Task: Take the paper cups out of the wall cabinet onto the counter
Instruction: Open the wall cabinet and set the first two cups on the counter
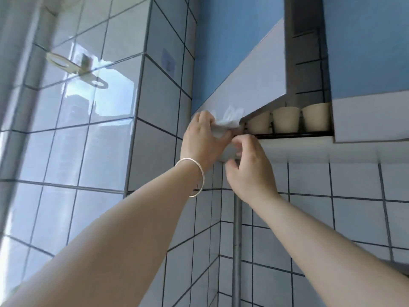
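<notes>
Cups (286, 119) stand upright in the cabinet (309, 63) at two o'clock from the nearer right hand (247, 165), its fingers curled loosely, while the left hand (202, 138) pinches a tissue (225, 124).

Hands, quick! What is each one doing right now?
Left hand: closed on a crumpled white thing, maybe a tissue.
Right hand: fingers curled at the cabinet door's lower corner; grip cannot be told.
</notes>
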Motion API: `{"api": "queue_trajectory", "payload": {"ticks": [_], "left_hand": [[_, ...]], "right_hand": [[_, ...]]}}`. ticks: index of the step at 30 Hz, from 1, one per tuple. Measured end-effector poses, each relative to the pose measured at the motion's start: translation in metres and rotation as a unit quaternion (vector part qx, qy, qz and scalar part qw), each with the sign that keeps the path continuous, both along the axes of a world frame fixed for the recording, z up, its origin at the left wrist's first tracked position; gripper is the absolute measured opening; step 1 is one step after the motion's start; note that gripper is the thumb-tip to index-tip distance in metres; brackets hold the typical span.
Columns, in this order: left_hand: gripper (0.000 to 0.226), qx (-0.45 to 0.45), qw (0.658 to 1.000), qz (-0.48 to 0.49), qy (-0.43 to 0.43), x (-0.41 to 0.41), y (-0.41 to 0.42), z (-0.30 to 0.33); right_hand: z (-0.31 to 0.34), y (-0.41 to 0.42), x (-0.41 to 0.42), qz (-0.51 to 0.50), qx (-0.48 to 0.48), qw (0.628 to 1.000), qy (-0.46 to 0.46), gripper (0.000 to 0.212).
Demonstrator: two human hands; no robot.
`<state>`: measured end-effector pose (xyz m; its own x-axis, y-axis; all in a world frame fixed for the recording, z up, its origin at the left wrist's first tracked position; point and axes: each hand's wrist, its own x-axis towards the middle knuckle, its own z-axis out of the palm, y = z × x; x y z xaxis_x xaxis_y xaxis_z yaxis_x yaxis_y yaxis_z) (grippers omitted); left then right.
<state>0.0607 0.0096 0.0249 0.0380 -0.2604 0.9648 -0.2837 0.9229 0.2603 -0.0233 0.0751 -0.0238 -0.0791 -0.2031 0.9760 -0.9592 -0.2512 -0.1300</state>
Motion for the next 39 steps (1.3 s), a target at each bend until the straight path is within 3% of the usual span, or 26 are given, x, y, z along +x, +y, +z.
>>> {"api": "queue_trajectory", "payload": {"ticks": [3,8,13,22,30,39], "left_hand": [[0.037,-0.028,0.999,0.039,0.026,0.014,-0.004,0.001],[0.034,-0.076,0.981,0.166,0.064,0.039,-0.009,-0.006],[0.03,-0.043,0.978,0.171,0.115,0.055,-0.015,-0.011],[0.013,0.011,0.978,0.137,0.156,0.083,-0.027,-0.008],[0.024,0.076,0.963,0.124,0.229,0.086,-0.034,-0.014],[0.037,0.104,0.943,0.13,0.288,0.086,-0.041,-0.015]], "right_hand": [[0.015,0.0,0.016,0.082,0.067,0.99,-0.089,0.047],[0.02,-0.011,0.045,0.175,0.129,0.972,-0.089,0.055],[0.021,-0.026,0.063,0.244,0.131,0.956,-0.102,0.059],[0.02,-0.037,0.086,0.208,0.133,0.968,-0.036,0.06],[0.019,-0.039,0.081,0.164,0.133,0.977,0.002,0.06],[0.019,-0.026,0.023,0.061,0.109,0.992,-0.032,0.052]]}}
